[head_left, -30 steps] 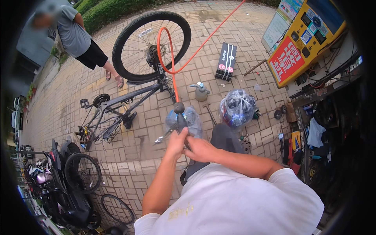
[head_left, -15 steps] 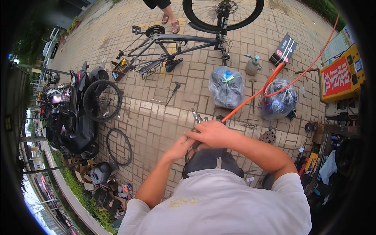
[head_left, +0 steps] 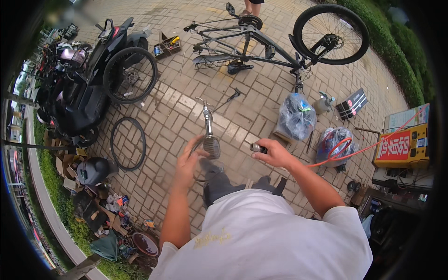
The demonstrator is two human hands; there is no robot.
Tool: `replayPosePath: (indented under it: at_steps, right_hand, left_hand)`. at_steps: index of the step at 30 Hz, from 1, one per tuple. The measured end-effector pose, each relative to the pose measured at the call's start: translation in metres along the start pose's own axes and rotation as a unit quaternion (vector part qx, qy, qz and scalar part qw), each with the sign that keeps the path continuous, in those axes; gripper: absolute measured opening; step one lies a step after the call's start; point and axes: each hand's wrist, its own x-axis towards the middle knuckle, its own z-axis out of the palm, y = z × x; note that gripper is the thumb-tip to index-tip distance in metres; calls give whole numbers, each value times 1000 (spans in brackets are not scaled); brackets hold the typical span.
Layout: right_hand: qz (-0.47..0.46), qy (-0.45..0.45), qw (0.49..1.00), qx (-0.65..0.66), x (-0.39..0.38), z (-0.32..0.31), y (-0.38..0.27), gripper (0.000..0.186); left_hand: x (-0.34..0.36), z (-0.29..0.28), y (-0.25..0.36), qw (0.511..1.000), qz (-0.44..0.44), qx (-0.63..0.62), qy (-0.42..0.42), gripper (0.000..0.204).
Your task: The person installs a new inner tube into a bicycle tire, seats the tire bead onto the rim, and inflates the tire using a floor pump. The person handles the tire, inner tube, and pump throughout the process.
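My left hand (head_left: 189, 159) holds a metal inflator gun with a round pressure gauge (head_left: 211, 147) and a looping black hose; the hand is slightly blurred. Beside it, with a gap between, my right hand (head_left: 275, 154) grips a metal coupler (head_left: 256, 147); an orange hose (head_left: 322, 162) runs off behind that hand toward the right. Beyond my hands a bicycle frame (head_left: 254, 35) rests on the pavement with one wheel (head_left: 359, 32) attached. A small black tool (head_left: 234, 94) lies on the paving before me.
Scooters (head_left: 74, 98), a loose wheel (head_left: 150, 74), an inner tube (head_left: 142, 137) and piled clutter (head_left: 98, 210) line the left. A toolbox (head_left: 165, 45), bagged bundles (head_left: 295, 119), a sprayer (head_left: 323, 103) and a box (head_left: 350, 106) lie ahead. A yellow machine (head_left: 401, 144) stands right. A person's legs (head_left: 255, 7) show beyond.
My hands, together before, are now apart, the left with the gauge gun, the right with the coupler. The view has swung left, bringing scooters and clutter further in.
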Motion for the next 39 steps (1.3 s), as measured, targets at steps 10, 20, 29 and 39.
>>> replayPosePath:
  at_steps: [10, 20, 29, 39]
  right_hand:
    - [-341, -153, 918, -134, 249, 61, -201, 33]
    - [-193, -482, 854, 22, 365, 162, -251, 40]
    - [-95, -303, 946, 63, 474, 187, -207, 38]
    - [-180, -319, 929, 43, 566, 198, -239, 38]
  left_hand:
    - [4, -206, 113, 952, 98, -268, -112, 43]
    - [54, -315, 141, 912, 66, -403, 26, 52]
    - [117, -402, 123, 861, -67, 118, 491, 59]
    - [253, -413, 114, 907, -136, -377, 133, 20]
